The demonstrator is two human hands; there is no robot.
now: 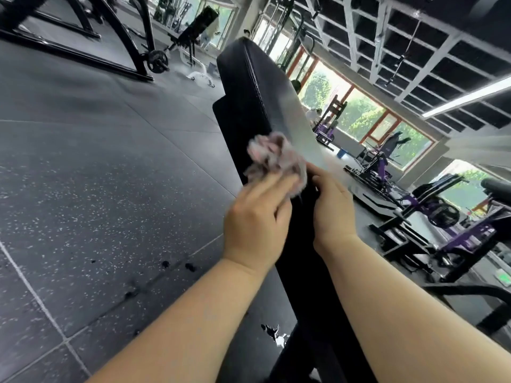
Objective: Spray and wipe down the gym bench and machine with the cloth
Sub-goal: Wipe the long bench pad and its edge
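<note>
Item: cleaning cloth (273, 158), pinkish-grey, fleecy, crumpled into a loose wad. Location: against the long side edge of the bench pad (257, 87), roughly midway along its visible length, where the black side wall meets the glossy upper face. Held by: left hand (257, 217), fingers laid over the rear of the wad and thumb tucked underneath, so the cloth is gripped between them with most of it spilling forward past the fingertips. Companion: right hand (331, 208), set on the pad just beside the cloth and holding nothing separate; whether its fingers hook the edge or merely rest there cannot be told. Handling, cloth: judged light, soft and limp, with no stiffness of its own; best taken as a bunch in the palm with a flat fold under the fingers, since a loose tail would drag and shed pressure. Handling, pad: judged firm vinyl-type upholstery, smooth and probably slick when wet, with a raised seam along the edge likely to trap residue; brace it on the upper face while wiping the side. Surroundings: speckled rubber floor (83, 167) with dark spots near the bench foot; purple machines (467, 236) to the right, well apart; windows (359, 111) beyond. Spray bottle: not identified in view.
</note>
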